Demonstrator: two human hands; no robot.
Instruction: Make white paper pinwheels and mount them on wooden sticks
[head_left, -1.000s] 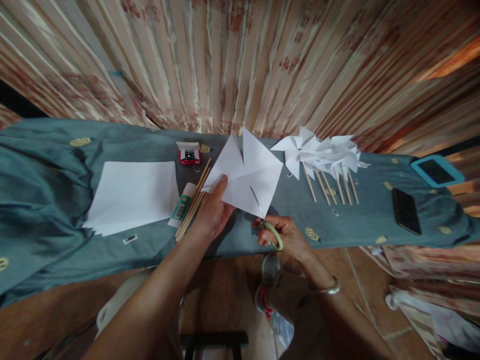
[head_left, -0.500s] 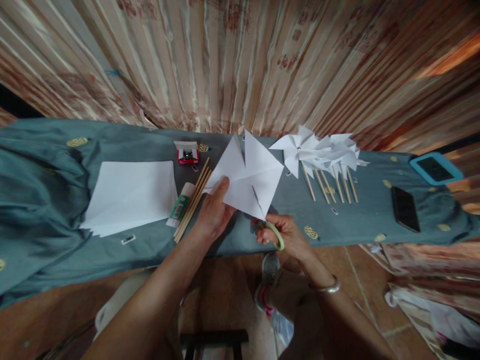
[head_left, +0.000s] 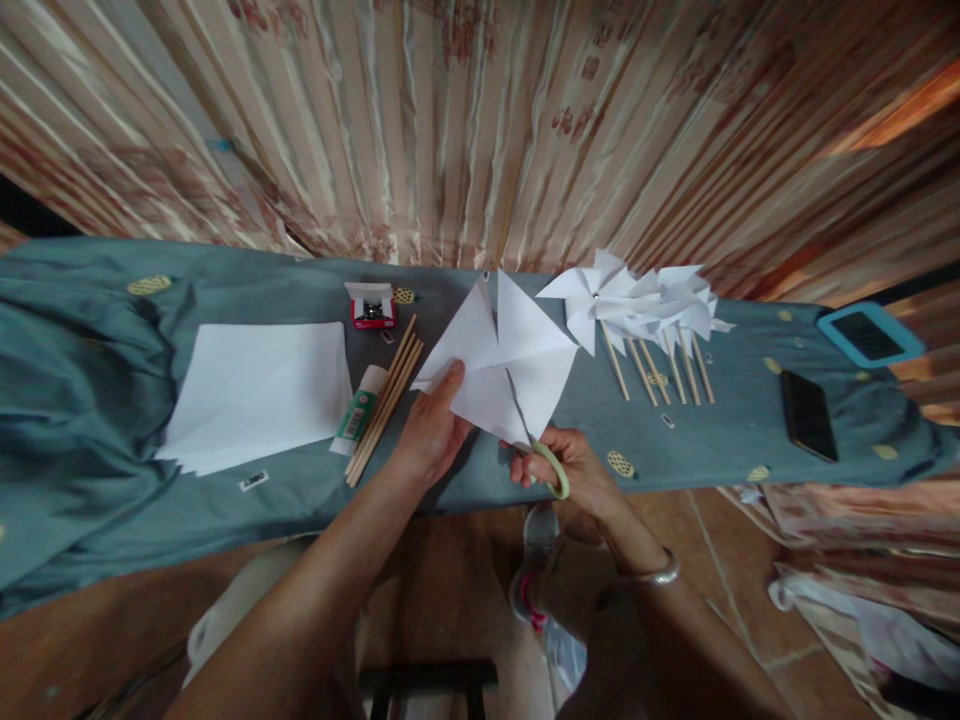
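My left hand (head_left: 435, 425) pinches a white square of paper (head_left: 480, 385) at its lower left edge, thumb on top. A slit opens from the paper's top corner toward its middle. In my right hand (head_left: 564, 465) is a pair of scissors (head_left: 551, 465) with pale green handles, its blade lying along the paper's lower right part, pointing toward the centre. Just left of my left hand lie several wooden sticks (head_left: 386, 412) and a green and white glue stick (head_left: 360, 410).
A stack of white paper (head_left: 259, 390) lies at the left. Behind the sticks stands an open red box (head_left: 373, 308). Several paper pinwheels (head_left: 600, 300) on sticks lie at the right, then a black phone (head_left: 808, 415) and a blue-framed device (head_left: 870, 335). A green cloth (head_left: 720, 440) covers the table.
The paper has shifted slightly right and down onto the scissors, turning a little. The scissors' blade reaches a bit closer to the paper's centre. My right hand has hardly moved.
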